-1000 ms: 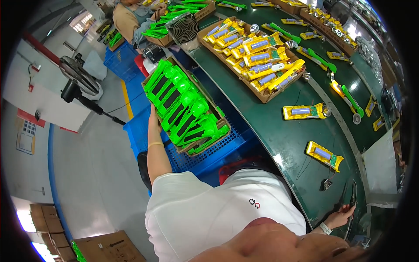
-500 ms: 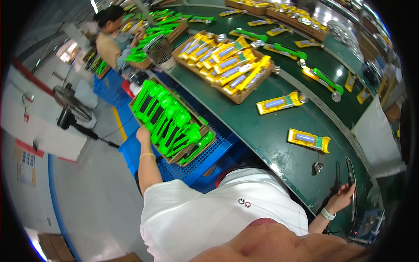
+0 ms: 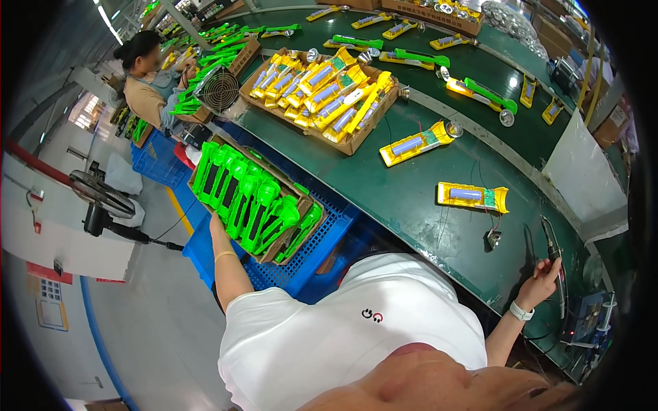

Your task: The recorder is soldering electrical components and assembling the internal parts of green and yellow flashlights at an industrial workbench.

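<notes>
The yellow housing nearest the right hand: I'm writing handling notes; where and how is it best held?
Probably pinch the yellow housing across its long edges beside the purple cell, from above: it lies flat, open side up, leaving both edges exposed. That should avoid the green board and wired metal piece near its right end.

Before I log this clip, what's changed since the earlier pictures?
Mainly the view swung: the box of green parts and the nearest yellow piece sit further left in the picture, and more of the blue device shows. I see nothing newly grasped or released. The right hand still holds the black tool; the left hand stays at the box's side. Whether the box itself shifted, I cannot tell.
</notes>
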A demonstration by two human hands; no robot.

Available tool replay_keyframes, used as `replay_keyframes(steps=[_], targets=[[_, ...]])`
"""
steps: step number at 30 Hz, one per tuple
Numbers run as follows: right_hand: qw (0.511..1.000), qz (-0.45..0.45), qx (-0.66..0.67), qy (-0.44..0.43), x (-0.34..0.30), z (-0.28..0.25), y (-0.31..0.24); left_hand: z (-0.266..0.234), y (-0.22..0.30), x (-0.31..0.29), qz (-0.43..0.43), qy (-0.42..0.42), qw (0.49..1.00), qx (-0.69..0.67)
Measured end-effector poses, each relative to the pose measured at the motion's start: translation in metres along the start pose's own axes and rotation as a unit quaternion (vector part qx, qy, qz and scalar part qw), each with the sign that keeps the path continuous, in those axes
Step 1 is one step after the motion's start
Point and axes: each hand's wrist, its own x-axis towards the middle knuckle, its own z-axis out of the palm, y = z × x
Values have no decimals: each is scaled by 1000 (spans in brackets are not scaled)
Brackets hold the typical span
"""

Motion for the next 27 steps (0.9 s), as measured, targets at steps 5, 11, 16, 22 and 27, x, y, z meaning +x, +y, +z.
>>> replay_keyframes(steps=[5, 11, 16, 22, 27], targets=[[986, -111, -114, -49, 12, -30, 25, 6, 1, -15, 94, -156, 981, 66], [1000, -10, 9, -10, 10, -14, 7, 26, 43, -17, -67, 1, 994, -88], [1000, 3, 23, -5, 7, -13, 1, 50, 44, -47, -55, -28, 992, -107], [996, 14, 82, 29, 9, -22, 2, 27, 24, -30, 19, -139, 973, -185], [995, 31, 79, 49, -3, 9, -5, -3, 88, -79, -6, -96, 985, -140]])
